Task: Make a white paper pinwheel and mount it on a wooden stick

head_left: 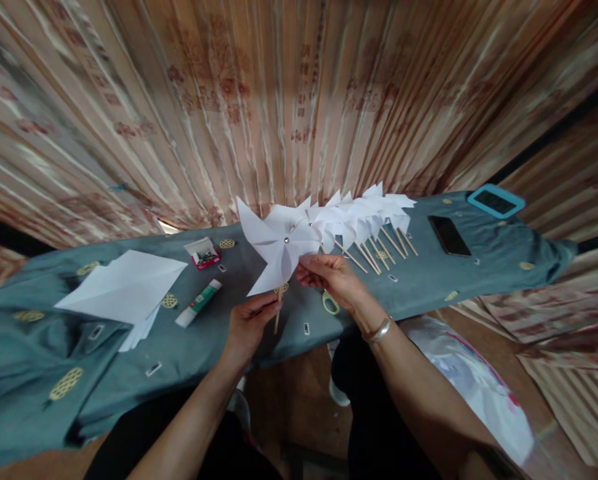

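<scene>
A white paper pinwheel (271, 250) with a shiny pin at its centre is held up above the table. My left hand (249, 325) is closed around its thin wooden stick (277, 321), just below the blades. At the lower right blade, my right hand (335, 275) is closed, its thumb and fingers pinching the paper edge. Behind it and to the right, several finished-looking white pinwheels (363, 217) lie overlapping in a row, sticks toward me. Yellow-green scissor handles (331, 303) show beside my right hand; the rest of the scissors is hidden.
White paper sheets (123, 283) lie on the left of the cloth-covered table (189, 363). Near them are a glue stick (199, 303) and an open red box (203, 253) of small metal pins. A black phone (449, 235) and a blue-framed device (496, 201) lie right. A white plastic bag (471, 380) sits below.
</scene>
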Available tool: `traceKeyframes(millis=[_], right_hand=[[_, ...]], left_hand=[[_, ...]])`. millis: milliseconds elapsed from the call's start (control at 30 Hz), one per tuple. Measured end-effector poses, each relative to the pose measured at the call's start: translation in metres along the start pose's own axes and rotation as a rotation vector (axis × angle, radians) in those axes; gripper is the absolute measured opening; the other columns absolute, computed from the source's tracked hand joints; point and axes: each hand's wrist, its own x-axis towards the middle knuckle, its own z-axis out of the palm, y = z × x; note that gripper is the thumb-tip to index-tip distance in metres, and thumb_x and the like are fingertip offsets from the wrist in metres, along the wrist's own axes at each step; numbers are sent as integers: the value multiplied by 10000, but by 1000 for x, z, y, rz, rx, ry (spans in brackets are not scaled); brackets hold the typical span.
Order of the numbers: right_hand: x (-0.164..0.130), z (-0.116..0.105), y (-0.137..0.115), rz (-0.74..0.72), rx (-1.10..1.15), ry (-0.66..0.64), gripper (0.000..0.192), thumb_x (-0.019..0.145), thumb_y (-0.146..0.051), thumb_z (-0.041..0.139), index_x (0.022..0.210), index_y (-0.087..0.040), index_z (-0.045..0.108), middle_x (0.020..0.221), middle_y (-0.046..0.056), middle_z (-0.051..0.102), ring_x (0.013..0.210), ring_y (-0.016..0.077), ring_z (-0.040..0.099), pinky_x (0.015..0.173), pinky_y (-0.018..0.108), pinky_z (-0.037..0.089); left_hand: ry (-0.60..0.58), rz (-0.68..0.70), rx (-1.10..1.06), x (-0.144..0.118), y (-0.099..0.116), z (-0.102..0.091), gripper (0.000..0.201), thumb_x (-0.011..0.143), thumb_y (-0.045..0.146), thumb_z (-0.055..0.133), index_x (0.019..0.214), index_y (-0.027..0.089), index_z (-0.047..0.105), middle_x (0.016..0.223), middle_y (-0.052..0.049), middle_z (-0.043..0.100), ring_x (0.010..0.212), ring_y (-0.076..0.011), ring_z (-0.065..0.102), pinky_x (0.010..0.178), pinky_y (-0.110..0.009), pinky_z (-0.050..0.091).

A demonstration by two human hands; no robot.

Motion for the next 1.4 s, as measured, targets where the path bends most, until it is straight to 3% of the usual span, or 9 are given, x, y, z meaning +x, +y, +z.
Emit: traceKeyframes(millis=[133, 300, 400, 533, 700, 933, 1233, 1400], right_hand=[[-1, -15, -9, -20, -59, -5, 439, 532, -579, 865, 645, -177, 729, 588, 12, 702, 487, 88, 585, 447, 199, 406], [6, -39, -22, -268, 149, 218, 324, 575, -473, 885, 650, -212, 708, 648, -19, 691, 529, 72, 545, 455, 195, 403], [11, -46, -22, -322, 132, 319, 307, 582, -418, 885, 780, -228, 746, 788, -7, 742, 648, 98, 615, 588, 216, 491], [15, -43, -16, -277, 50, 315, 316, 575, -434, 877, 776, -221, 757, 822, 14, 757, 766, 144, 663, 729, 268, 522], [14, -38, -13, -202, 5, 268, 352, 466, -443, 920, 656, -214, 732, 631, -33, 688, 587, 106, 569, 588, 249, 489], [10, -33, -13, -108, 36, 229, 383, 413, -432, 944, 617, -198, 721, 541, -57, 617, 502, 51, 507, 486, 185, 434], [7, -21, -8, 23, 84, 185, 383, 417, -417, 948, 581, -171, 704, 552, -20, 658, 489, 64, 583, 466, 173, 440], [8, -16, -5, 40, 49, 164, 406, 414, -457, 941, 582, -169, 711, 572, -4, 688, 505, 69, 607, 480, 170, 448]], left_hand=[[37, -11, -18, 2, 2, -2, 222, 512, 258, 849, 727, 224, 804, 795, -47, 790, 786, -234, 716, 807, -344, 562], [6, -35, -9, -1, 5, 0, 223, 502, 263, 843, 718, 222, 805, 797, -52, 790, 792, -233, 715, 813, -331, 555], [-45, -47, 37, -3, 3, 1, 219, 509, 281, 844, 720, 230, 807, 792, -52, 790, 781, -242, 712, 777, -328, 552], [-111, -41, 103, -4, -1, 1, 203, 544, 302, 818, 735, 234, 812, 772, -52, 786, 739, -233, 703, 706, -306, 542], [-100, -24, 100, -2, -3, 1, 198, 534, 305, 822, 720, 237, 810, 755, -47, 784, 719, -223, 698, 685, -295, 542], [-106, -21, 143, 0, -3, -2, 298, 547, 369, 818, 798, 209, 811, 852, -50, 796, 813, -235, 716, 775, -320, 557], [-67, -23, 82, 1, -4, -3, 324, 502, 388, 857, 773, 219, 810, 825, -47, 793, 789, -221, 712, 793, -323, 552], [-83, -5, 57, 1, -4, -4, 312, 529, 358, 855, 801, 212, 808, 892, -55, 797, 884, -233, 720, 876, -339, 544]])
